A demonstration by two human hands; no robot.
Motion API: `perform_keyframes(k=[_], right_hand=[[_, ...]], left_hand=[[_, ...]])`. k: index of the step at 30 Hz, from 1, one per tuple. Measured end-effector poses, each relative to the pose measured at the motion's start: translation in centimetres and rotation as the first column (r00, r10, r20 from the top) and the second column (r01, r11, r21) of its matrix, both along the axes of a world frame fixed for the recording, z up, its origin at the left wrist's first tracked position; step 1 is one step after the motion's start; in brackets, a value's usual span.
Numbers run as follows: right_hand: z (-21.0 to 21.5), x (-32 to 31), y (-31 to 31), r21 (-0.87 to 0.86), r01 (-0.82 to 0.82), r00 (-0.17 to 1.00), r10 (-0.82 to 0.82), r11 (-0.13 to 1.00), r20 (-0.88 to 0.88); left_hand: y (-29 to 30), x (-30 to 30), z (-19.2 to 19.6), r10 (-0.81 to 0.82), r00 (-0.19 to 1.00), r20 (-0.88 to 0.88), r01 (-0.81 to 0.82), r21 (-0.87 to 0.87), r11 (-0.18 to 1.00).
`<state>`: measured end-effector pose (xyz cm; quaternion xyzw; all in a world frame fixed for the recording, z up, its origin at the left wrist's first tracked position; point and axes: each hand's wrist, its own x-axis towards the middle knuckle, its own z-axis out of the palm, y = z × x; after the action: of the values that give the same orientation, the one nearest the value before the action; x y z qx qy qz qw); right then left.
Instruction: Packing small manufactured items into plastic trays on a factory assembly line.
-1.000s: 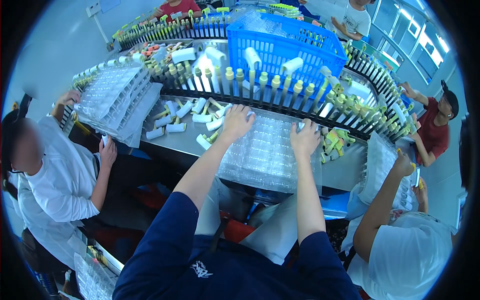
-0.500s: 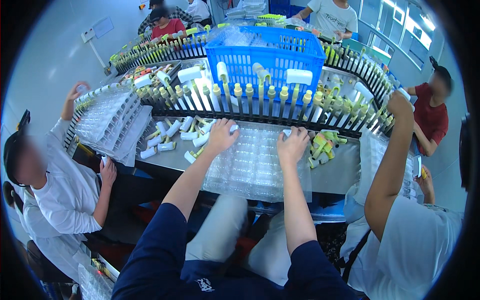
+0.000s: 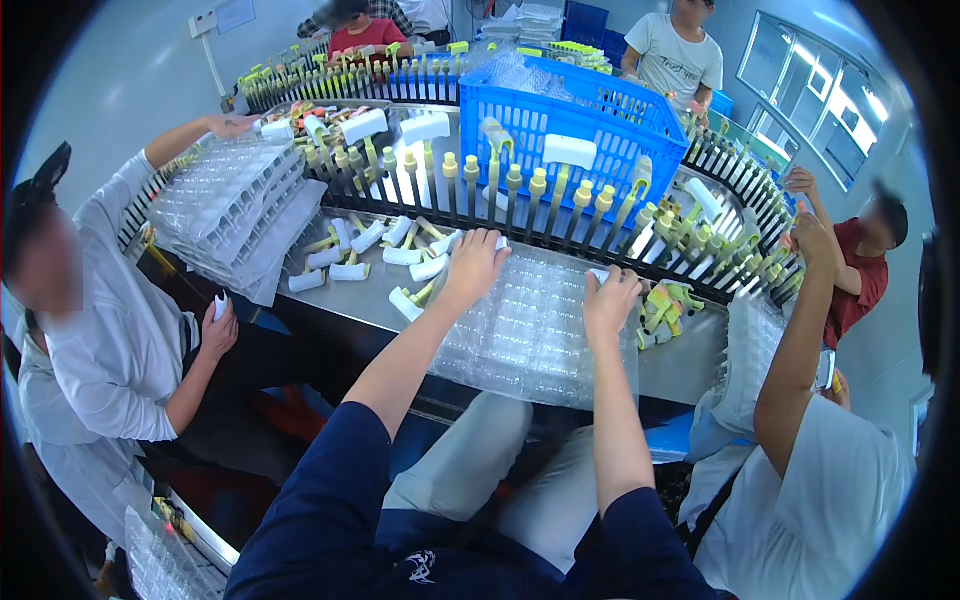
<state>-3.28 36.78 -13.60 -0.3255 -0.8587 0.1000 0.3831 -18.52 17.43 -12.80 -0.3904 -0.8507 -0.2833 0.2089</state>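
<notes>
A clear plastic blister tray (image 3: 530,330) with rows of small cavities lies in front of me on the metal table. At its far left corner is my left hand (image 3: 474,268), fingers bent around a small white plastic piece (image 3: 502,243) that shows at the fingertips. My right hand (image 3: 611,302) is closed at the far right corner, with another white piece (image 3: 599,274) between thumb and fingers. Beside my left hand lie several white cylindrical pieces with yellow-green stems (image 3: 402,256). Right of the tray sits a small heap of yellow-green and pinkish parts (image 3: 664,312).
A curved rack of dark upright posts (image 3: 450,195) with yellow-green tips, some bearing white pieces, runs beyond the tray. Behind it stands a blue crate (image 3: 575,110). Stacked clear trays (image 3: 225,205) lie at left. Co-workers sit close on both sides; a neighbour's forearm (image 3: 800,330) rises at right.
The view has swung, so the scene sits differently. My hands stay at the tray's far corners. At right, the co-worker in red has raised a hand to the rack.
</notes>
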Motion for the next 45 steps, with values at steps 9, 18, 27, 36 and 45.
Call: perform_keyframes(k=[9,18,27,36,45], right_hand=[[3.2,0.6,4.2,0.065,-0.173,0.883,0.126,0.983,0.452],[11.6,2.6,-0.3,0.086,-0.215,0.932,0.231,0.973,-0.280],[18.8,-3.4,7.2,0.245,-0.251,0.963,0.267,0.937,-0.037],[16.1,-7.9,1.3,0.103,-0.317,0.938,0.328,0.943,-0.112],[16.6,-11.2,-1.6,0.147,-0.465,0.884,0.468,0.873,0.015]], left_hand=[[0.5,-0.4,-0.9,0.038,0.990,-0.134,-0.040,-0.011,0.999],[0.3,-0.8,-1.0,0.050,0.992,-0.115,-0.056,-0.050,0.997],[0.7,0.0,-0.6,0.036,0.998,-0.046,-0.040,-0.077,0.996],[0.2,-0.7,-0.6,0.064,0.998,-0.021,-0.065,-0.051,0.997],[0.9,-0.6,-1.2,0.058,0.994,-0.089,-0.062,-0.041,0.997]])
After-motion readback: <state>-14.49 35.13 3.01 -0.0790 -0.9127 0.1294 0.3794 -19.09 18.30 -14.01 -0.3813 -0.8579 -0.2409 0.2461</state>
